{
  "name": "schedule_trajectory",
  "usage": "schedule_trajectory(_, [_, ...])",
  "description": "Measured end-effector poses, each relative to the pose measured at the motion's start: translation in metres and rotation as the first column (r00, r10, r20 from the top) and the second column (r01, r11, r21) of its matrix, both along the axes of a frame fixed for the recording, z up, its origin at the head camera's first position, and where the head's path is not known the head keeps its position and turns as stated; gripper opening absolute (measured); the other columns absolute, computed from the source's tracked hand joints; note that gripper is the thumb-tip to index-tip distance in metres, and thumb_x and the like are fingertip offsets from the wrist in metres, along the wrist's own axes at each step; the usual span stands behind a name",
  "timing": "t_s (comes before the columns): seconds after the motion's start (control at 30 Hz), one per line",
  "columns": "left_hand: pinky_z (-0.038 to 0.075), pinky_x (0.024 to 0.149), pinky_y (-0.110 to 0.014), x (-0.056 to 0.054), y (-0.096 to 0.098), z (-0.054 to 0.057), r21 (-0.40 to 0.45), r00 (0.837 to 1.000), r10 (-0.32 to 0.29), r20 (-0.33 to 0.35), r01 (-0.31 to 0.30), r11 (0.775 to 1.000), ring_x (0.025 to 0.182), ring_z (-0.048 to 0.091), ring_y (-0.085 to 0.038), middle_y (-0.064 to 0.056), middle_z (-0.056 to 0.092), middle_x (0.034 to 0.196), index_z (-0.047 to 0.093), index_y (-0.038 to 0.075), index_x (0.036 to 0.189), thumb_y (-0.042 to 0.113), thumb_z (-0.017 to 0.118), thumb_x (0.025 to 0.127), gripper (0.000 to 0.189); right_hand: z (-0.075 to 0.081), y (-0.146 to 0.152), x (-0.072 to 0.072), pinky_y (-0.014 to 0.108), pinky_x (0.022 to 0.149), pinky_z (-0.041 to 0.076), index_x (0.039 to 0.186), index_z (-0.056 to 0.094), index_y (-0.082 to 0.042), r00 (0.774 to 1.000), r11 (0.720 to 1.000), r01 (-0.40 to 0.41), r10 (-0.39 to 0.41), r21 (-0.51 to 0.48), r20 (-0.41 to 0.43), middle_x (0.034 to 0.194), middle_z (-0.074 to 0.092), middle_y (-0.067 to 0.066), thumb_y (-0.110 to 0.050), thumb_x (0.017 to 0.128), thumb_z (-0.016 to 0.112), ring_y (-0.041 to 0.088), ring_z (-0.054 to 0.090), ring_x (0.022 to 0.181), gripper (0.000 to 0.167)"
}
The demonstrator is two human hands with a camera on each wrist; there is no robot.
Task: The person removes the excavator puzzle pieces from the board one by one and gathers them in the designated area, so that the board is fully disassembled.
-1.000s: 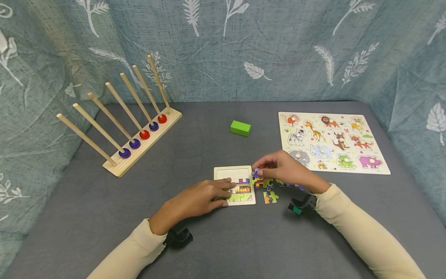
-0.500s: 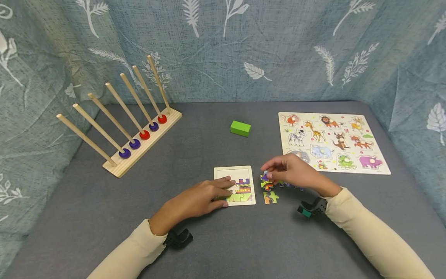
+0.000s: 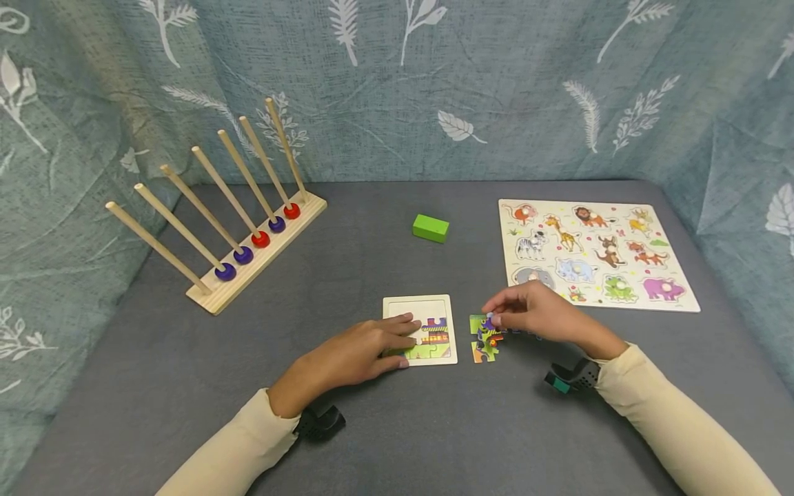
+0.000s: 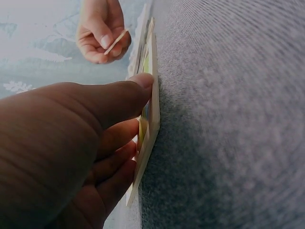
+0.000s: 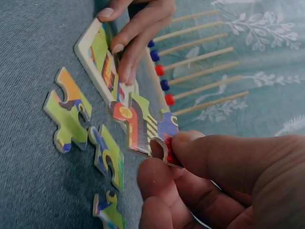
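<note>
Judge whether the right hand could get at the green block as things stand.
Probably yes: nothing stands between the right hand and the green block, though the right hand pinches a puzzle piece, which it would likely need to release first.

A wrinkled blue-green cloth (image 3: pixel 384 131) printed with white leaves (image 3: pixel 455 127) hangs along the far side and down the left and right, bordering a dark grey work surface (image 3: pixel 434 427) with a woven texture.
</note>
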State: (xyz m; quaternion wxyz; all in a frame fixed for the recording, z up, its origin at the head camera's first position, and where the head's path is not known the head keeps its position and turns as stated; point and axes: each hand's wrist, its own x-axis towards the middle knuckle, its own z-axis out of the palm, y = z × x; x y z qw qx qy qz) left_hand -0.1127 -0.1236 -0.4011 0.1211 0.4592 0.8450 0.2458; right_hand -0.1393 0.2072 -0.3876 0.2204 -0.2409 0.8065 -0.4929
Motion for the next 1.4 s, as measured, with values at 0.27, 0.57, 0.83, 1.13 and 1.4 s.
schedule_trajectory(0.27, [0.035,0.108,-0.041,0.000,0.001,0.000,0.009,1.000,0.008,0.005,-0.008,1.000,0.139,0.036,-0.023,-0.010,0.050,0.143,0.065,0.002,0.126,0.020,0.068,0.094,0.036,-0.001,0.009,0.003,0.029,0.061,0.054,0.102,0.068,0.007,0.996,0.996,-0.090,0.090,0.010,0.019,0.087,0.070,0.006,0.003,0.092,0.063,0.010,0.063,0.074,0.012])
schedule_trajectory(0.57, [0.035,0.108,-0.041,0.001,0.000,-0.001,0.015,1.000,0.014,0.011,-0.015,1.000,0.139,0.036,-0.024,-0.011,0.050,0.142,0.066,0.003,0.125,0.018,0.069,0.093,0.036,0.000,0.016,0.007,0.028,0.063,0.054,0.103,0.069,0.004,0.996,0.996,-0.088,0.088,0.033,0.009,0.085,0.070,0.004,0.000,0.093,0.063,0.011,0.063,0.074,0.013])
schedule_trajectory(0.83, [0.036,0.107,-0.042,0.001,0.000,0.000,0.009,1.000,0.020,0.005,-0.020,1.000,0.139,0.036,-0.023,-0.011,0.050,0.142,0.065,0.001,0.125,0.019,0.068,0.093,0.037,-0.004,0.024,0.013,0.027,0.062,0.053,0.102,0.070,0.003,0.998,0.996,-0.065,0.063,0.061,0.027,0.082,0.068,0.002,-0.002,0.093,0.064,0.009,0.061,0.072,0.012])
schedule_trajectory(1.13, [0.037,0.107,-0.044,0.002,0.001,0.000,0.007,1.000,0.024,0.012,-0.025,1.000,0.139,0.036,-0.024,-0.011,0.050,0.142,0.065,0.000,0.125,0.018,0.068,0.093,0.037,-0.007,0.026,0.015,0.024,0.061,0.051,0.102,0.069,0.006,0.996,0.996,-0.091,0.091,0.023,0.020,0.084,0.070,0.005,0.000,0.091,0.066,0.005,0.060,0.071,0.013])
schedule_trajectory(1.4, [0.036,0.107,-0.043,0.002,0.001,0.000,0.009,1.000,0.025,0.014,-0.025,1.000,0.139,0.035,-0.024,-0.010,0.050,0.142,0.065,0.000,0.125,0.019,0.069,0.093,0.038,-0.004,0.025,0.017,0.022,0.065,0.050,0.100,0.072,0.001,0.990,0.989,-0.075,0.090,0.131,-0.109,0.089,0.071,0.000,0.002,0.090,0.067,0.002,0.058,0.075,0.012])
